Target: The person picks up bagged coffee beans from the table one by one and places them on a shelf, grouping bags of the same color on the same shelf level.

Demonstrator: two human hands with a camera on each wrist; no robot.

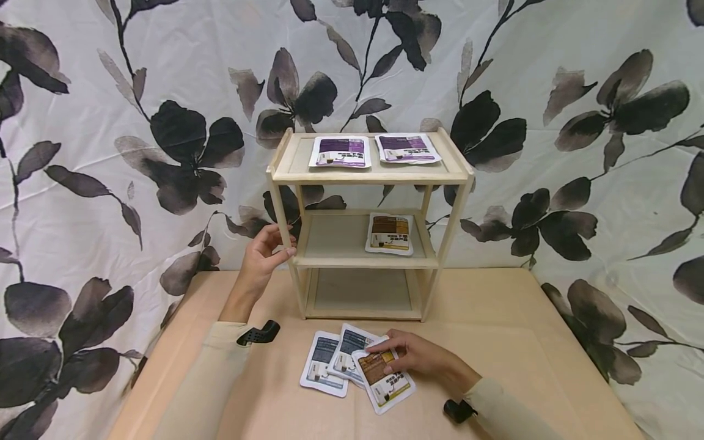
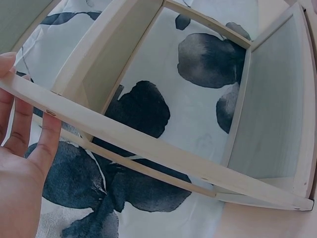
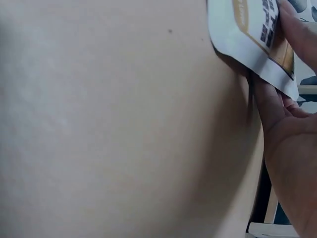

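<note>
Head view: small wooden shelf rack (image 1: 365, 226) stands at the back of the tan desk (image 1: 522, 342), against a leaf-print cloth (image 1: 110, 122). Left hand (image 1: 264, 253) reaches up to the rack's front left post at middle-shelf height, fingers loosely bent around it, thumb at the post. Right hand (image 1: 415, 354) lies low on the desk in front of the rack, fingers on top of a brown-label pouch (image 1: 384, 379); thumb is hidden, so the grip underneath can't be read here. Two blue-label pouches (image 1: 330, 363) lie fanned just left of it, overlapping, partly covered. On the rack: two purple-label pouches (image 1: 374, 151) on the top shelf, one brown-label pouch on the middle shelf (image 1: 390, 233), bottom shelf bare. Print on all pouches too small to read. Left wrist view: left hand's fingers (image 2: 47, 141) straight-ish, tips touching the wooden post (image 2: 148, 146); palm cut off at frame edge; cloth shows through the open rack. Right wrist view: mostly blurred desk surface; the brown-label pouch (image 3: 257, 44) is at top right, edge lifted, pinched between fingers above and thumb (image 3: 265, 99) below; most of pouch and hand cut off.
</note>
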